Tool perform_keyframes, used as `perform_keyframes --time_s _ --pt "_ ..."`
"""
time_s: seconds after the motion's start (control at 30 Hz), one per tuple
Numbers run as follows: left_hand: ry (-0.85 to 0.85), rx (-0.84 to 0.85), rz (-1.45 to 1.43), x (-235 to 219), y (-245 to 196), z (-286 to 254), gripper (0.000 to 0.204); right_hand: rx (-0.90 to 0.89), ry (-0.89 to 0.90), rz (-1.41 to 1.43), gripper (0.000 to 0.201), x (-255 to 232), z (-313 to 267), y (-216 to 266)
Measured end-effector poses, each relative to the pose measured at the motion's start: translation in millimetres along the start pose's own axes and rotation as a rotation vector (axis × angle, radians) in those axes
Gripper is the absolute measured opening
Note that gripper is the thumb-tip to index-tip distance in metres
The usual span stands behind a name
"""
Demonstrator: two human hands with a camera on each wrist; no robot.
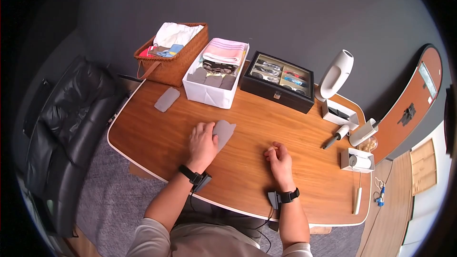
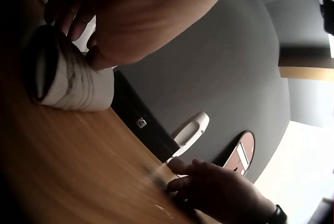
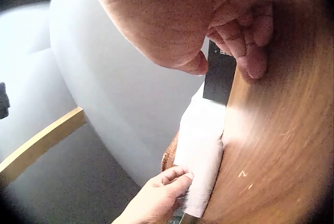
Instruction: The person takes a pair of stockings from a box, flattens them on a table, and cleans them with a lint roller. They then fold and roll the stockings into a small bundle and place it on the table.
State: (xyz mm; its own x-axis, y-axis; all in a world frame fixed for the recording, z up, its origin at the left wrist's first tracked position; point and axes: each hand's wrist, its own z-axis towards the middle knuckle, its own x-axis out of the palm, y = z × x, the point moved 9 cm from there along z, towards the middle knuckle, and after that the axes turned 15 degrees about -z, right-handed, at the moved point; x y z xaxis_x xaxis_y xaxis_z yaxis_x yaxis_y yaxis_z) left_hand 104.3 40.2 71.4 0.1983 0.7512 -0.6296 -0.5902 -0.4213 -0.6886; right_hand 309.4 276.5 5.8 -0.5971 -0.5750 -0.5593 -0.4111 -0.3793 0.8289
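My left hand (image 1: 203,143) grips the near left side of a folded grey sock (image 1: 224,133) on the table, thumb on its upper face. The left wrist view shows that sock (image 2: 86,85) with wrinkled layers and a dark opening at one end. My right hand (image 1: 280,163) hovers over the wood to the right, fingers loosely curled with nothing in them. Another folded grey sock (image 1: 167,100) lies flat at the left of the table. Behind both stands a white fabric box (image 1: 208,94), with grey folded pieces in front and striped pink cloth at the back.
A brown woven basket (image 1: 166,72) of clothes stands at the back left. Right of the white box sits a black glasses case (image 1: 277,96) with a clear lid. A white bladeless fan (image 1: 334,76), small white boxes (image 1: 340,114) and a lint roller (image 1: 337,136) line the right side.
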Motion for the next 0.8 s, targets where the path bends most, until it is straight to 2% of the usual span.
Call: perform_keyframes --time_s 0.1,0.2,0.33,0.43,0.7,0.73,0.8 --pt "0.018 0.002 0.067 -1.6 -2.7 3.3 0.055 -0.024 -0.008 0.015 0.043 0.7 0.5 -1.4" --pt "0.049 0.154 0.17 16.5 -24.2 -5.5 0.071 -0.026 -0.014 -0.012 0.042 0.0 -0.7 2.8" --pt "0.353 0.07 0.252 61.6 -16.0 -13.0 0.085 -0.04 -0.062 -0.058 0.04 -3.2 0.1 -1.1" --pt "0.413 0.036 0.274 69.7 -12.6 -12.2 0.084 -0.05 -0.061 -0.048 0.04 -2.7 0.1 -4.0" --pt "0.362 0.132 0.327 67.7 -2.8 -17.0 0.078 -0.065 -0.044 0.025 0.039 -0.5 -1.4 -1.0" --pt "0.354 0.129 0.341 62.3 1.0 -17.3 0.079 -0.048 0.023 0.05 0.039 0.4 -3.9 5.6" --pt "0.34 0.08 0.382 45.1 17.0 -14.2 0.079 -0.057 0.024 0.043 0.04 -0.7 -5.2 7.6"
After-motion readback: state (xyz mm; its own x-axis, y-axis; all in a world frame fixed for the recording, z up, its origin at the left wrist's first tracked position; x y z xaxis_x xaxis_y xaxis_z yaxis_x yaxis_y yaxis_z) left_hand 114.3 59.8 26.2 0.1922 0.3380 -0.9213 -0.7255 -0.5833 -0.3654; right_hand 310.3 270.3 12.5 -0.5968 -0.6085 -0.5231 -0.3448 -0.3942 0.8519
